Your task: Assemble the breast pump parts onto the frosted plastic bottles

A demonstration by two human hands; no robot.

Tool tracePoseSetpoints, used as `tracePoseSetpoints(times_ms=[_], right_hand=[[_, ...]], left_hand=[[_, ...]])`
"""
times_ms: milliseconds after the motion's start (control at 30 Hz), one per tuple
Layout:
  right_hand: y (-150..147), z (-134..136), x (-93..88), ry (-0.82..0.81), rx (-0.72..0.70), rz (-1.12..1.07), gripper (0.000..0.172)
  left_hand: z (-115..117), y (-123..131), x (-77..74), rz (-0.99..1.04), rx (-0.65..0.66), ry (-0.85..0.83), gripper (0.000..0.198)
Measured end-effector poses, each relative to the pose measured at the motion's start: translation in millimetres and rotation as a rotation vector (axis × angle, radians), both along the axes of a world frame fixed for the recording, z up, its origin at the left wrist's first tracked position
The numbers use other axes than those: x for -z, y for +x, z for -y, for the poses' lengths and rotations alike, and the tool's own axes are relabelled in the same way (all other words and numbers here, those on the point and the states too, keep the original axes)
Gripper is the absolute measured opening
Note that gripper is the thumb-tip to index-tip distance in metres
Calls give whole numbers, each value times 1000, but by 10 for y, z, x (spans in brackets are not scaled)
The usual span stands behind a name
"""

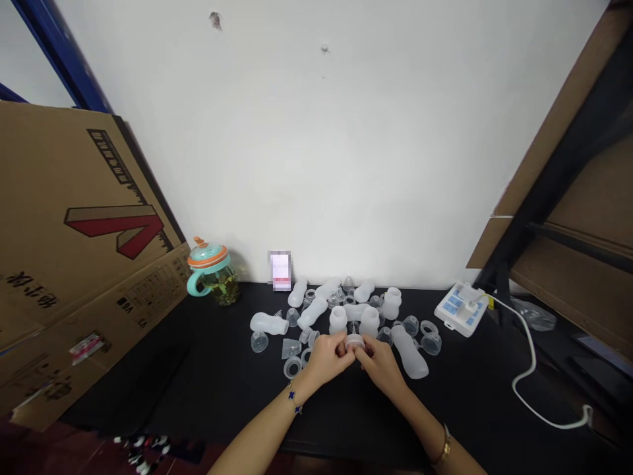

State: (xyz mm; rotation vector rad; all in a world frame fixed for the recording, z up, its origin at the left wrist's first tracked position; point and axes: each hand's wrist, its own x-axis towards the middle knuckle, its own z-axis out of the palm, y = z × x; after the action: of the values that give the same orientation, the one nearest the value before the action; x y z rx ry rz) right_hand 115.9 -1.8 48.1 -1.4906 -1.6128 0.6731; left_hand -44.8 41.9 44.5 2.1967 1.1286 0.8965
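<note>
My left hand [330, 355] and my right hand [378, 359] meet over the black table, fingers closed round the rim of one small part. It is a whitish baby bottle collar ring [355, 340] with a clear pointed teat standing up from it. Just beyond my fingers two white bottle bodies [339, 319] stand upright with their open necks up. A long white bottle body [410, 353] lies to the right of my right hand. Left of my left hand are a loose ring [293, 367] and a clear cap [291, 348]. My fingers partly hide the ring's underside.
Several more bottle bodies [270, 323], clear caps and rings lie scattered towards the wall. A lidded tea jug [213, 274] and a lit phone-like screen [281, 270] stand at the back left. A power strip [459, 309] with a white cable sits right; a cardboard box [79, 251] borders the left.
</note>
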Motion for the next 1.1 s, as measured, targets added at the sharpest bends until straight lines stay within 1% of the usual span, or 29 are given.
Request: tracePoseSetpoints(times_ms=[167, 400, 800, 1100], right_hand=[[1, 1, 7, -8, -11, -11, 31], [-2, -2, -16, 6, -7, -15, 32], [6, -3, 7, 6, -20, -4, 35], [9, -20, 11, -7, -34, 7, 35]], left_hand=[[3, -1, 6, 2, 5, 6, 27], [-4, 0, 20, -5, -2, -1, 27], [-10, -1, 27, 25, 9, 12, 30], [-17, -4, 4, 43, 20, 3, 30]])
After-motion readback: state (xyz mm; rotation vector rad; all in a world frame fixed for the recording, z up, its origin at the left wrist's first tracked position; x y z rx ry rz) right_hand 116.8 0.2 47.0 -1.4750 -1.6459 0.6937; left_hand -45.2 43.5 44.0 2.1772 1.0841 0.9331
